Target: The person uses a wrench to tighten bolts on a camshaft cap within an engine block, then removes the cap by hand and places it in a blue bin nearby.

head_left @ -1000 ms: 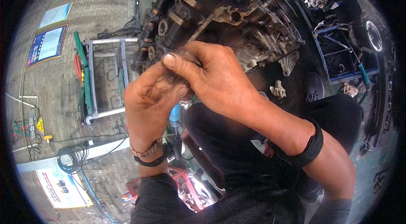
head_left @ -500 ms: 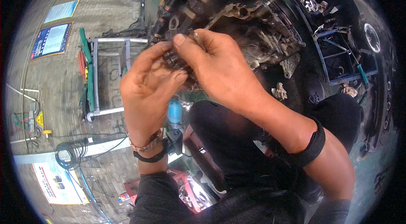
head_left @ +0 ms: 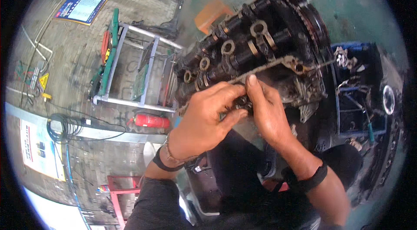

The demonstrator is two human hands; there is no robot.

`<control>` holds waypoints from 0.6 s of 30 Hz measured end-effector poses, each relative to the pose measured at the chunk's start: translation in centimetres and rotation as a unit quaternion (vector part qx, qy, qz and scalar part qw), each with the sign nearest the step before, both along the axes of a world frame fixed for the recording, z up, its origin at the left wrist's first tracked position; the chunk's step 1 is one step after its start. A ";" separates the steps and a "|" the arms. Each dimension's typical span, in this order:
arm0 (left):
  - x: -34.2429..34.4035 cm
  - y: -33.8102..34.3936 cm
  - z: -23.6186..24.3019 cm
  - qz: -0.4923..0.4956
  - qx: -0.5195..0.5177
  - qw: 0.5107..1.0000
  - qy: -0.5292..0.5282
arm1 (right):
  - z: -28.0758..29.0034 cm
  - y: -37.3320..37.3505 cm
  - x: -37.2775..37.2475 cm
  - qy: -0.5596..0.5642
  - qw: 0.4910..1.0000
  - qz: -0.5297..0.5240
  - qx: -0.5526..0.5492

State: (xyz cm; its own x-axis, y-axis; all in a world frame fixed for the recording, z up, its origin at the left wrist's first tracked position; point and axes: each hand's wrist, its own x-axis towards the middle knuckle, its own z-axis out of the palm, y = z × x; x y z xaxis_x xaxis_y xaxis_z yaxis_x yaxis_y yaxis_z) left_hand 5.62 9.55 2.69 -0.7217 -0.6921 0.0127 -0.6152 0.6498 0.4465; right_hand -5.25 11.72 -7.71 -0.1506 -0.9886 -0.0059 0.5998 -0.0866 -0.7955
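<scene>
In front of the engine, my left hand (head_left: 206, 113) pinches a small dark metal part (head_left: 244, 103) between thumb and fingers. My right hand (head_left: 270, 115) closes on the same part from the other side, its thumb pointing up. Fingers cover most of the part, so its exact kind cannot be told. Just beyond my hands stands a greasy engine cylinder head (head_left: 236, 58), with dark camshafts and brass-coloured rings along its top. Toothed wheels with a chain (head_left: 310, 21) sit at its far right end.
At right is a blue parts tray (head_left: 336, 100) holding loose metal parts and a teal-handled tool (head_left: 370, 131). A metal frame (head_left: 110, 63) with green padding stands at left, near a red fire extinguisher (head_left: 151, 120). A black cable coil (head_left: 63, 126) lies farther left.
My view has swung, so the engine shows more fully and lower. Both hands sit lower and farther right in the picture, still together on the small part.
</scene>
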 end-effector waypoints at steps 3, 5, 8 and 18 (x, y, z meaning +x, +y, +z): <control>-0.4 -0.1 -0.5 0.026 0.039 0.998 0.031 | -0.1 0.0 -0.7 -0.007 1.000 0.016 0.019; -0.7 -0.4 -1.1 0.061 0.069 0.994 0.060 | -0.2 -0.3 -1.0 -0.010 0.999 0.005 0.037; -1.0 -1.0 -1.4 0.072 0.092 0.991 0.067 | -0.3 -0.6 -1.3 -0.053 0.997 0.005 0.060; -2.0 -2.9 0.1 0.112 0.226 0.959 0.126 | -0.1 -0.6 -2.9 -0.172 0.971 0.085 0.144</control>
State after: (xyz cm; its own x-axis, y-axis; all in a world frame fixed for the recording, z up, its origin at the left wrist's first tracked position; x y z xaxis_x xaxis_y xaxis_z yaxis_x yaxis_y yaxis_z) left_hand 3.62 6.62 2.76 -0.5673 -0.8056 -0.1710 -0.5526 0.2184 0.8043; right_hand -8.15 11.12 -7.78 0.0741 -0.9486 -0.3077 0.8205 0.2334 -0.5218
